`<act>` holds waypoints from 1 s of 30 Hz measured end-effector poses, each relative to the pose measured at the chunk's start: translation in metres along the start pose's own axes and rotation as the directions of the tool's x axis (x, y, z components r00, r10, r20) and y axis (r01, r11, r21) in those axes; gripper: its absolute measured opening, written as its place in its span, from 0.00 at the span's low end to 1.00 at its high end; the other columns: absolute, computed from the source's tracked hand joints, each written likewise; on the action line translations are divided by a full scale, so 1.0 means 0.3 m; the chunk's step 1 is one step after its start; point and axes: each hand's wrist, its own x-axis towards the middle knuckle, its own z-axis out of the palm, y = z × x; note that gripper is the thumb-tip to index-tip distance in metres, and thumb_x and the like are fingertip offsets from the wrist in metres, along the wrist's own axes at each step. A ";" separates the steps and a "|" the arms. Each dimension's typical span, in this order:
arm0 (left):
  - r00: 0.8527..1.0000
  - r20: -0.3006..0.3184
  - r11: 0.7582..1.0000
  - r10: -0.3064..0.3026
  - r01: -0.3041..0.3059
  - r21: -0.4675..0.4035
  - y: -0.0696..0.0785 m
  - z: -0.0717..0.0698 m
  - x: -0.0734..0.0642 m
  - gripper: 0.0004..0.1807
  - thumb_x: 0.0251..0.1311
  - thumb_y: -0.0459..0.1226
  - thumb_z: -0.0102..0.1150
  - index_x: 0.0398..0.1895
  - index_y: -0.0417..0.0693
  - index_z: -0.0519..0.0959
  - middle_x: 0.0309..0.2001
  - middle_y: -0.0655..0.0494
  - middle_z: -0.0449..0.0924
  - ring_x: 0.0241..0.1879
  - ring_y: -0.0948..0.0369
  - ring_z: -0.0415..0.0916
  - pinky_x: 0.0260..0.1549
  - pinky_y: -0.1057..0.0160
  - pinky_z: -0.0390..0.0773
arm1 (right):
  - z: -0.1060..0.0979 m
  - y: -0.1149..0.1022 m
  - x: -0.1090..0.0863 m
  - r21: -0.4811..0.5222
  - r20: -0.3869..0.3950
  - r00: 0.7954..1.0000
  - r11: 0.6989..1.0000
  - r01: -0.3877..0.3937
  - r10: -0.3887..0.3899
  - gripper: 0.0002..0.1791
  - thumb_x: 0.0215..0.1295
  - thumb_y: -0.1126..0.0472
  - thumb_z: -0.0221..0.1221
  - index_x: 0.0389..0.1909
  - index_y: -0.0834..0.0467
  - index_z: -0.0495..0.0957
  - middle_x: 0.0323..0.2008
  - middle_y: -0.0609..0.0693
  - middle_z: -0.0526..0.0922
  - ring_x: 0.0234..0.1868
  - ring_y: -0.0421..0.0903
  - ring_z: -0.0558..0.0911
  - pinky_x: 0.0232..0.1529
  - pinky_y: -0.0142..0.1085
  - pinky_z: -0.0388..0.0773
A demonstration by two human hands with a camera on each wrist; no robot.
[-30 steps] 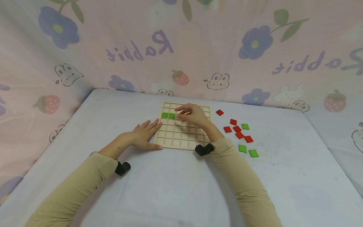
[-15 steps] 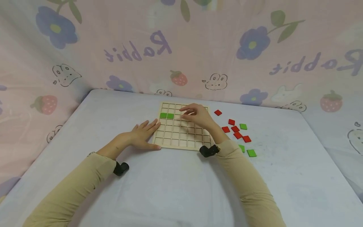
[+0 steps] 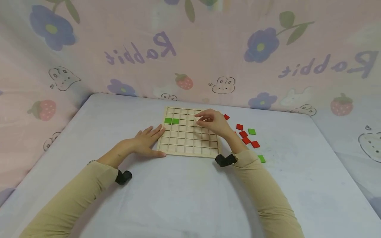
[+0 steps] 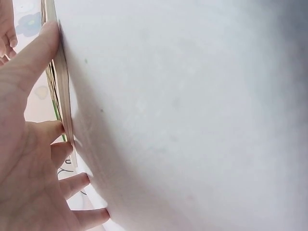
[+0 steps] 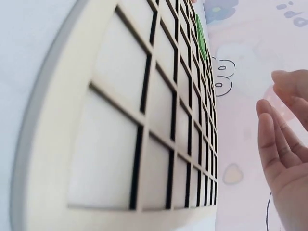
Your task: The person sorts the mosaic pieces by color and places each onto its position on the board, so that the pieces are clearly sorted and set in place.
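A pale wooden grid board (image 3: 181, 142) lies on the white-covered table. Two green square tiles, a left one (image 3: 168, 121) and a right one (image 3: 175, 121), sit side by side in cells near its left edge. My left hand (image 3: 146, 142) rests flat with spread fingers along the board's left side, thumb at the near corner; the left wrist view shows its fingertips at the board's edge. Above the right part of the board hovers my right hand (image 3: 215, 123), fingers loosely bent. In the right wrist view a gap shows between its thumb and fingers, with nothing held there.
Right of the board lie several loose red tiles (image 3: 239, 127), partly hidden behind the right hand and forearm. Among them are a green tile (image 3: 251, 131) and, nearer, another green tile (image 3: 261, 159). A patterned curtain (image 3: 196, 49) hangs behind the table.
My right hand has moved right across the board, away from the two green tiles. The left hand stays at the board's edge. The head view has shifted slightly.
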 end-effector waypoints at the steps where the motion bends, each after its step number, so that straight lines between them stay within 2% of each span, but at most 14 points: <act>1: 1.000 0.002 1.000 0.000 0.000 0.001 0.000 0.001 0.001 0.55 0.59 0.61 0.56 0.77 0.44 0.38 0.77 0.44 0.31 0.74 0.37 0.30 0.65 0.30 0.39 | -0.003 0.002 -0.004 -0.001 -0.003 1.000 1.000 -0.003 0.003 0.18 0.62 0.62 0.63 0.52 0.63 0.80 0.54 0.56 0.78 0.50 0.52 0.81 0.54 0.45 0.77; 8: 1.000 0.000 1.000 0.010 -0.010 -0.012 0.003 0.004 0.004 0.55 0.59 0.60 0.56 0.77 0.43 0.39 0.77 0.43 0.32 0.73 0.36 0.31 0.65 0.29 0.39 | -0.027 0.019 -0.032 0.033 -0.012 1.000 0.999 -0.006 0.006 0.17 0.62 0.63 0.63 0.51 0.65 0.80 0.54 0.59 0.79 0.51 0.55 0.81 0.57 0.47 0.75; 20: 1.000 -0.014 1.000 0.005 -0.005 0.006 -0.008 -0.001 0.005 0.55 0.59 0.60 0.56 0.77 0.43 0.39 0.77 0.43 0.32 0.73 0.35 0.31 0.65 0.29 0.39 | -0.082 0.040 -0.071 -0.023 -0.030 0.999 0.999 -0.043 0.042 0.18 0.61 0.61 0.64 0.52 0.62 0.80 0.53 0.54 0.78 0.50 0.50 0.81 0.53 0.42 0.77; 30: 1.000 -0.017 1.000 0.008 -0.008 0.009 -0.006 0.003 0.008 0.55 0.59 0.60 0.56 0.77 0.43 0.39 0.77 0.42 0.33 0.73 0.35 0.32 0.64 0.29 0.40 | -0.127 0.072 -0.121 -0.070 -0.032 0.999 0.997 -0.024 0.022 0.17 0.62 0.62 0.63 0.51 0.61 0.80 0.52 0.56 0.79 0.49 0.51 0.81 0.51 0.42 0.77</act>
